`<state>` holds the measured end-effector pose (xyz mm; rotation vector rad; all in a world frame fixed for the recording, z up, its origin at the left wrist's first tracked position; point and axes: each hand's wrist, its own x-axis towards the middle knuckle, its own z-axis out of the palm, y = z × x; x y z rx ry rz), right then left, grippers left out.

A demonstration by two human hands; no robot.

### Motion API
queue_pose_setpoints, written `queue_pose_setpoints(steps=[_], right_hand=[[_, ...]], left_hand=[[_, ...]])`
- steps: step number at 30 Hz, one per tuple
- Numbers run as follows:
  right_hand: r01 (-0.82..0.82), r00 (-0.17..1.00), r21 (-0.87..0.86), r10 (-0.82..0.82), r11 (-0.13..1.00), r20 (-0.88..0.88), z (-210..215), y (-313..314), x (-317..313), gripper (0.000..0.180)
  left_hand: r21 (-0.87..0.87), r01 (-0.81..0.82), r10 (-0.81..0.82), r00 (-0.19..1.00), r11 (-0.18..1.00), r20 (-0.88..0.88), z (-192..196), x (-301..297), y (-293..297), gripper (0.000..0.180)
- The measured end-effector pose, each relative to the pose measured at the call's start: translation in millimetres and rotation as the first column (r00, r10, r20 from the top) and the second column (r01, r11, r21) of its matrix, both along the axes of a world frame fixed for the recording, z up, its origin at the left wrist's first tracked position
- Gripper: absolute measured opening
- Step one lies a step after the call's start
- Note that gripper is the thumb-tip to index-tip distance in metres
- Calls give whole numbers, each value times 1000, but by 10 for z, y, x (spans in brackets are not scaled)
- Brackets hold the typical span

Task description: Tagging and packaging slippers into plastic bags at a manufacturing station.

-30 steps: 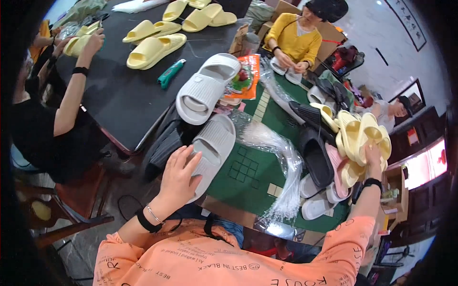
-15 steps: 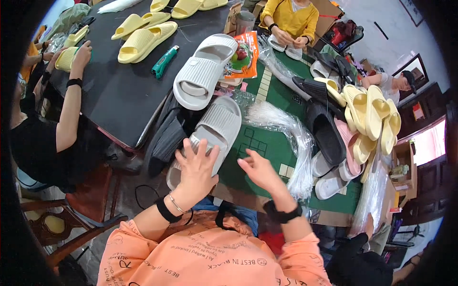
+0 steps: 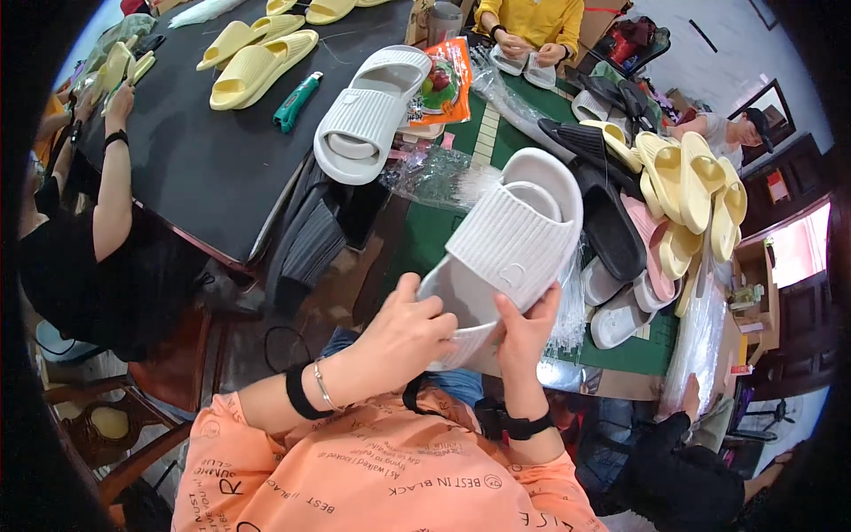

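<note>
A light grey slide slipper (image 3: 519,232) with a ribbed strap is held up in front of me, its toe pointing away and to the right. My left hand (image 3: 403,332) is closed at the heel edge, with the fingers curled and the tips partly hidden. My right hand (image 3: 529,330) grips the slipper's right side near the heel, thumb on the near side and fingers behind it. Another light grey slipper (image 3: 365,113) rests beyond, on top of dark slippers (image 3: 308,226) stacked at the table edge.
Clear plastic strips (image 3: 567,332) lie on the green mat (image 3: 425,244). To the right is a heap of yellow (image 3: 705,182), black, pink and grey slippers. A green utility knife (image 3: 298,102) and yellow slippers (image 3: 263,69) lie on the black table (image 3: 208,168). Other people work around.
The grey slipper has been lifted off the dark stack and moved right, above the mat. My right hand, free before, now grips its side; my left hand has gone from resting spread to closed.
</note>
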<state>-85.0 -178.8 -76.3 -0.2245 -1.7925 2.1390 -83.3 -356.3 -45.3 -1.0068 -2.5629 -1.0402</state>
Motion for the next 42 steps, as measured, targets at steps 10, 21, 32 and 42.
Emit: queue_pose_setpoints(steps=[10,21,32,42], right_hand=[[410,883,-170,-437,896,-173,492,948,-34,45],[-90,942,-105,119,990,314,-354,582,-214,41],[-15,992,564,-58,826,111,-410,816,-76,46],[-217,973,948,134,233,190,-4,1349,260,16]], left_hand=[[-700,360,-505,863,617,-1,364,-148,-117,12],[-870,-461,-603,648,178,-466,338,-761,311,37],[-444,-110,144,989,889,43,-651,-576,411,46],[-235,-322,370,906,917,205,-873,-896,696,29]])
